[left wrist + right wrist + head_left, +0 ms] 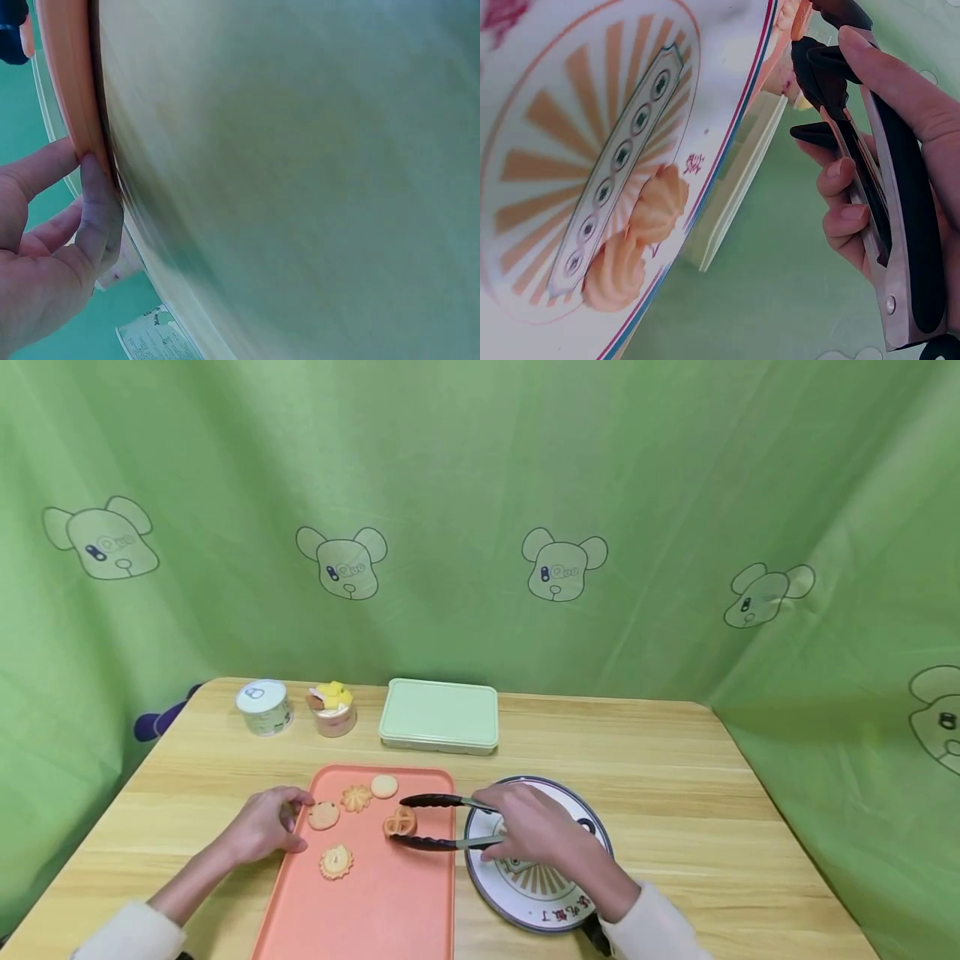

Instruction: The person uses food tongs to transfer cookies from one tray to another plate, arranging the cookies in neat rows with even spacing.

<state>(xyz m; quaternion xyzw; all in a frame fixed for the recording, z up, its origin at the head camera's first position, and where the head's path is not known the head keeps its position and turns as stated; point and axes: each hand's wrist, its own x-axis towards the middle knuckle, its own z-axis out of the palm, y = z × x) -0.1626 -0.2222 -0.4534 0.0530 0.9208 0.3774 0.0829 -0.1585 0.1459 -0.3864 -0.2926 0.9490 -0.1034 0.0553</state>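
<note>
My left hand pinches the left rim of a pink tray between thumb and fingers; the left wrist view shows the fingertips on that rim. The right hand holds metal tongs with black tips. Between the tips sits a pretzel-shaped cookie, at the tray's right side. Also on the tray are a round cookie with dark bits, a flower-shaped cookie, a small plain round cookie and a scalloped cookie.
Beneath the right hand stands a white patterned plate; two swirled cookies lie on it in the right wrist view. Behind the tray are a pale green lidded box, a dessert cup and a can. Green curtains surround the wooden table.
</note>
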